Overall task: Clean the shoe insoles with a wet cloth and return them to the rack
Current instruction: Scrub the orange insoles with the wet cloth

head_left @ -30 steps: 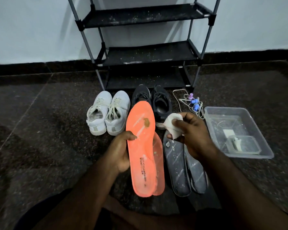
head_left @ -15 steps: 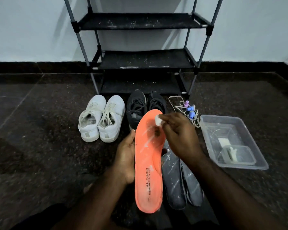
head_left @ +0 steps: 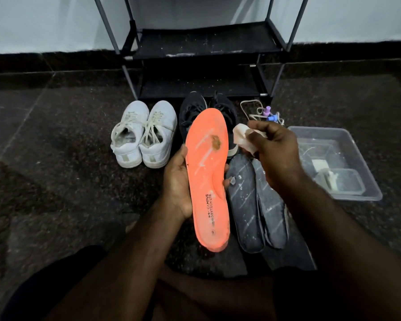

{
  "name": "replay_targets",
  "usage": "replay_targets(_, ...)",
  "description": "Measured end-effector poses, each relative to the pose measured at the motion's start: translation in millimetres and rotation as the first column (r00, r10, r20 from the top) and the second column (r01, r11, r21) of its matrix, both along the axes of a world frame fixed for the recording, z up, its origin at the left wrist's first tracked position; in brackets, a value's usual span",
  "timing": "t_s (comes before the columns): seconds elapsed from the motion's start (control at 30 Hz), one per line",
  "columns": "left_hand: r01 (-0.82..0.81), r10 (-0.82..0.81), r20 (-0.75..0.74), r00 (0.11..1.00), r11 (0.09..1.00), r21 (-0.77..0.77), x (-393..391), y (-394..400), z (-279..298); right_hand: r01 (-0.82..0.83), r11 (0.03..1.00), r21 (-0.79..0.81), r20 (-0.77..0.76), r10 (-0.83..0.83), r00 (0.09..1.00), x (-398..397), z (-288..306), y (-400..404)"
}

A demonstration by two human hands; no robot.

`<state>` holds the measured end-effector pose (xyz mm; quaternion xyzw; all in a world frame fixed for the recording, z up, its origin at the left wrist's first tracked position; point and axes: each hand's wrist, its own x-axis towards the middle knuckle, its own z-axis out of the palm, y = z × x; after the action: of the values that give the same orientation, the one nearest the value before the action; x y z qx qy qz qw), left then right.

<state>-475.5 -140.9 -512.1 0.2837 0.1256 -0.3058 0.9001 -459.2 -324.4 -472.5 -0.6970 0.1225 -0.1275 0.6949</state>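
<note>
At centre frame the left hand grips the orange insole while the right hand pinches a wet cloth just beside it, so a careless wipe could smear the brown stain.

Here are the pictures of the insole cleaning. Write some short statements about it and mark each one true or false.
1. The left hand holds the orange insole. True.
2. The cloth is in the right hand. True.
3. The orange insole is spotless. False: a brown stain sits near its toe end.
4. The grey insoles lie on the rack. False: they lie on the floor.
5. The white shoes stand right of the plastic tub. False: left.
</note>
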Motion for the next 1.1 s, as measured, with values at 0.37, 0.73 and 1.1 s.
replay_targets(0.37, 0.011, -0.011, 0.006, 1.000, 0.999, -0.045, -11, -9, 0, 0.105, 0.899, -0.425, 0.217, -0.011, 0.976, -6, 18, 12)
replay_targets(0.73, 0.018, -0.018, 0.060, 0.998, 1.000, 0.007, -17, -17, -2, -0.086, 0.576, -0.813, 0.079, 0.255, 0.964, -12, 8, 35)
replay_targets(1.1, 0.045, -0.046, 0.091, 0.995, 0.999, 0.004, -13, -16, -3, -0.125, 0.591, -0.797, 0.038, 0.255, 0.966, -8, 19, 29)
